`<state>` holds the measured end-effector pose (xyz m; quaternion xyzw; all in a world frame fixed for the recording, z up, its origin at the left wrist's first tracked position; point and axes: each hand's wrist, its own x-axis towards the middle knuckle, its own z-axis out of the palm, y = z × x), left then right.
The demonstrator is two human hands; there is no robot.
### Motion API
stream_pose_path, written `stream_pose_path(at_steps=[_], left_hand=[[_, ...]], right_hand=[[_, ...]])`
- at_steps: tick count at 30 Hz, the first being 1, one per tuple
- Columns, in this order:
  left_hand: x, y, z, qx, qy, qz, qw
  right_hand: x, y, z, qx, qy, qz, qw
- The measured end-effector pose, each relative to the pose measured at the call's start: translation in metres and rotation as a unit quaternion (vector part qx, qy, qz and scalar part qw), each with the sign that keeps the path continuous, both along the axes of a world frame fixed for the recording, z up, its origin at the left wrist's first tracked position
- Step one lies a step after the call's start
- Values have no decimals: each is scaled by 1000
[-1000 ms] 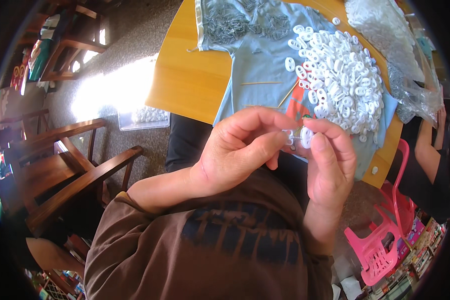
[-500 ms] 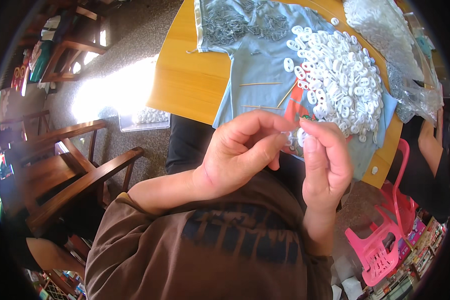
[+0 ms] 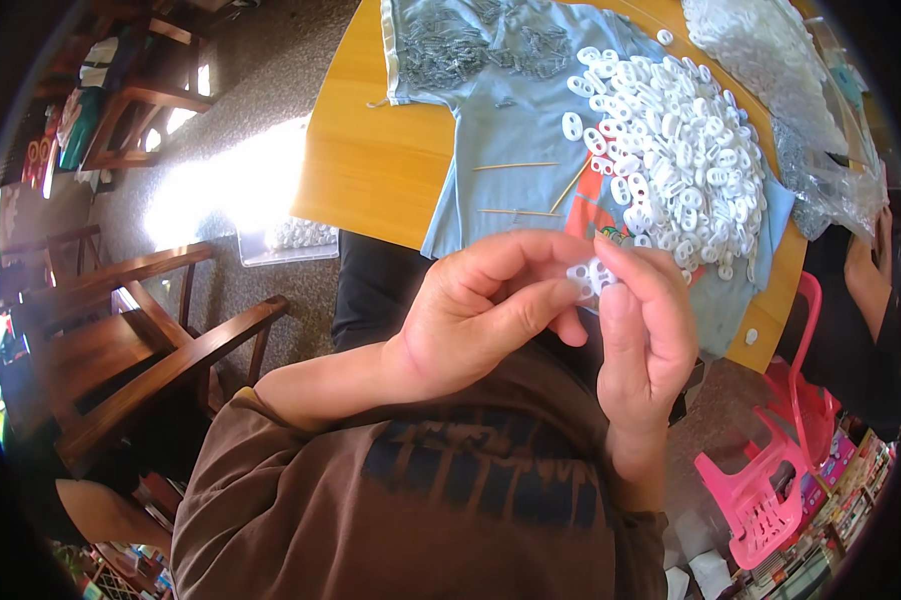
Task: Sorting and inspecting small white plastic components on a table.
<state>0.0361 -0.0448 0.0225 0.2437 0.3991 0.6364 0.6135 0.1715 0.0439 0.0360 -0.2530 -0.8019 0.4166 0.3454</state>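
Observation:
In front of my chest, my left hand (image 3: 480,310) pinches a small white oval plastic piece with two holes (image 3: 577,284) between thumb and index finger. My right hand (image 3: 648,325) pinches a second white piece (image 3: 599,271) the same way. The two pieces meet edge to edge or overlap; I cannot tell whether they are joined. Beyond my hands, a big pile of similar white two-hole pieces (image 3: 685,165) lies on a light blue shirt (image 3: 510,140) spread over the table. Several thin wooden sticks (image 3: 515,165) rest on the cloth, left of the pile.
Small grey metal parts (image 3: 440,55) are heaped at the shirt's far left. Clear plastic bags (image 3: 760,70) sit at the far right of the wooden table (image 3: 360,160). A clear box (image 3: 288,245) stands low at left, near a wooden chair (image 3: 130,350). Pink plastic chairs (image 3: 760,490) stand at right, near another person's arm (image 3: 867,280).
The white piece in my left fingers has turned so its holes face up, and it now meets the right one. My right hand has shifted slightly left.

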Motion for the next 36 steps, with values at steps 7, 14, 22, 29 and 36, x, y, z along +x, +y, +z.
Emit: stream_pose_path(at_steps=[7, 14, 22, 29, 36], left_hand=[[3, 1, 1, -4, -102, -8, 995], [1, -1, -1, -20, -103, -36, 994], [9, -4, 0, 12, -80, -27, 996], [15, -5, 1, 29, -68, -17, 997], [26, -11, 6, 46, -138, -31, 989]], right_hand=[[3, -2, 4, -45, -1, 43, 998], [5, 2, 2, -83, 26, 74, 993], [5, 1, -5, -32, 43, 72, 996], [6, -2, -9, 7, 73, 67, 995], [15, -5, -13, 50, 101, 58, 992]])
